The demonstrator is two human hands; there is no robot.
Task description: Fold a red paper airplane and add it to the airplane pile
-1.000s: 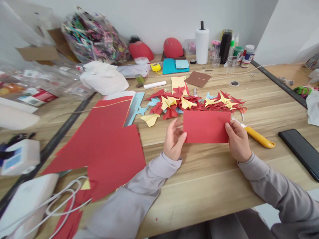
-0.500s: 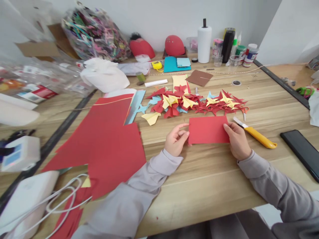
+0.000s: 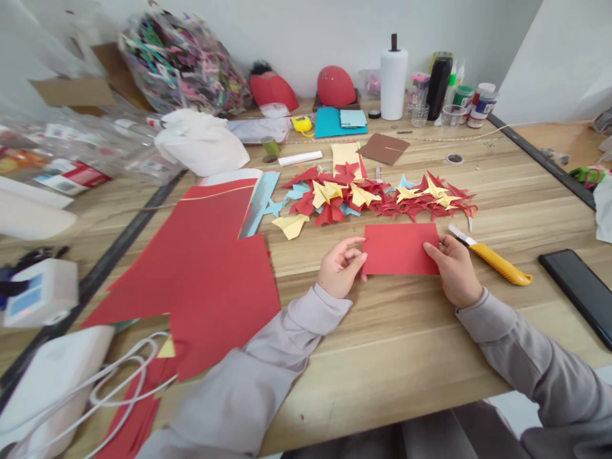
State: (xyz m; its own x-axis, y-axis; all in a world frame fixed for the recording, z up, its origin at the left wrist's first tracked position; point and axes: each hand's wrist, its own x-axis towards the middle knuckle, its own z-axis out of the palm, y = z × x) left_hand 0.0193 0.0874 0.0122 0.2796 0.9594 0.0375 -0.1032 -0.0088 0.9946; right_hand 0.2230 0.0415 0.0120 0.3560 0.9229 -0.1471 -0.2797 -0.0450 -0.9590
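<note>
A small red rectangle of paper (image 3: 394,250) is held up flat between my two hands, above the wooden table. My left hand (image 3: 340,266) pinches its left edge between thumb and fingers. At the right edge, my right hand (image 3: 456,271) grips it with the thumb on the front face and the fingers behind, out of sight. Just beyond the paper lies a heap of folded red, yellow and light blue paper planes (image 3: 329,194). A yellow-handled utility knife (image 3: 500,262) with its blade out rests right beside my right hand.
Large red sheets (image 3: 220,299) cover the table at left. A white power bank (image 3: 52,389) with a looped cable sits front left, a black phone (image 3: 576,293) at right. Small scissors (image 3: 471,215) lie by the heap. Behind stand a white bottle (image 3: 393,86) and jars.
My right thumb has slid slightly inward over the paper's face. Both hands still hold the red paper in nearly the same place.
</note>
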